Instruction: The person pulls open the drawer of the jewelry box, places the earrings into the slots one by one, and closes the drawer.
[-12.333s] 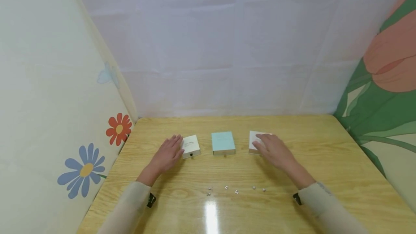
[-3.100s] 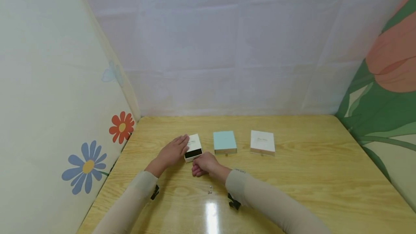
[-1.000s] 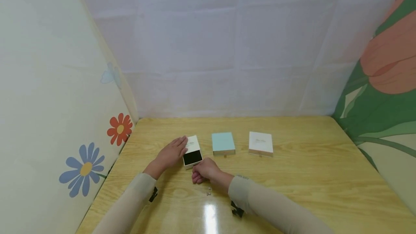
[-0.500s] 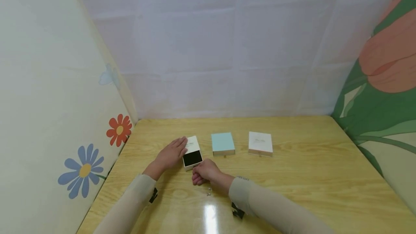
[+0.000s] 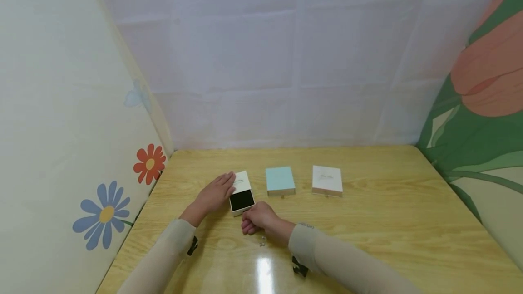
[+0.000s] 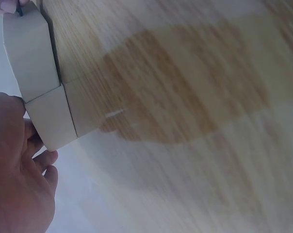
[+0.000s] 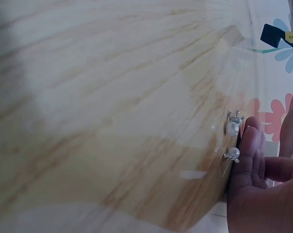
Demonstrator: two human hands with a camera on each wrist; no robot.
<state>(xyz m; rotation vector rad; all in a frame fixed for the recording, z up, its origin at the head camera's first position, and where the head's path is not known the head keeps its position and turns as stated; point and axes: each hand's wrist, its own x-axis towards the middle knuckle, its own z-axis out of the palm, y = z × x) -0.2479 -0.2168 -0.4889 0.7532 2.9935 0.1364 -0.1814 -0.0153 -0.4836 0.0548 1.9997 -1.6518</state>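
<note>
One cream box (image 5: 241, 182) sits on the table (image 5: 388, 221), drawer (image 5: 242, 200) partly out, as I watch remotely; left hand (image 5: 214, 193) grips its cover, fingers of the right hand (image 5: 259, 217) pinch its tab (image 6: 20, 8) near two pearl ornaments (image 7: 232, 128).

Even, slightly dim light; a white glare streak (image 5: 264, 273) lies on the surface (image 5: 388, 221), nearer the viewer than the open white box (image 5: 244, 184). Both wrist views look hazy and soft.
</note>
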